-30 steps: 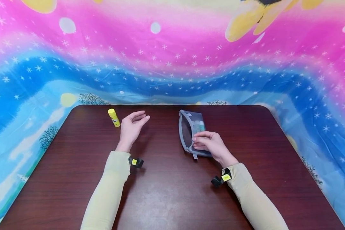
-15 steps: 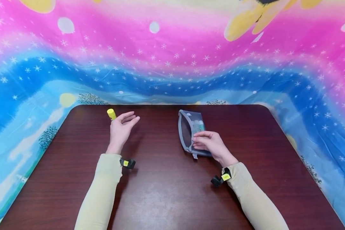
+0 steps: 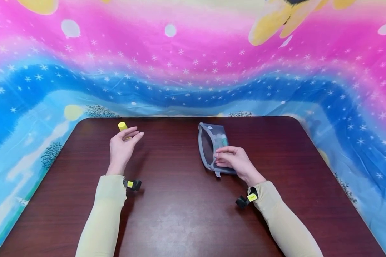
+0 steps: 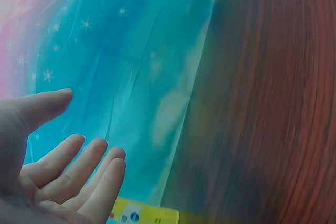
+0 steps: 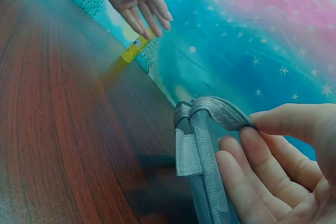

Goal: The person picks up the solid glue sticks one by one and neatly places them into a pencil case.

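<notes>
The left hand (image 3: 122, 151) is over the bench (image 3: 180, 200), at about ten o'clock from its middle, and it grips nothing. Its fingers (image 4: 113, 187) are a little bent and relaxed, and the thumb stands well away from them, so the gap is wide. The yellow glue stick (image 3: 122, 126) is on the far part of the bench at about eleven o'clock, just beside this hand; in the head view its lower part is hidden behind the fingers. In the right wrist view it looks to stand upright on the bench, with the fingertips near its top end; I cannot tell if they touch it.

The right hand (image 3: 236, 162) holds the grey zip pouch (image 3: 218, 130), which is at about one o'clock from the middle of the bench. Here the gap is narrow: the thumb and the index finger pinch the zipper edge, at four o'clock of the mouth, and the other fingers are curled beside the pouch wall. The mouth gapes toward nine o'clock. Small tubes (image 3: 224, 140) with green colour show through the mesh, at about one o'clock from the pinching fingertips
</notes>
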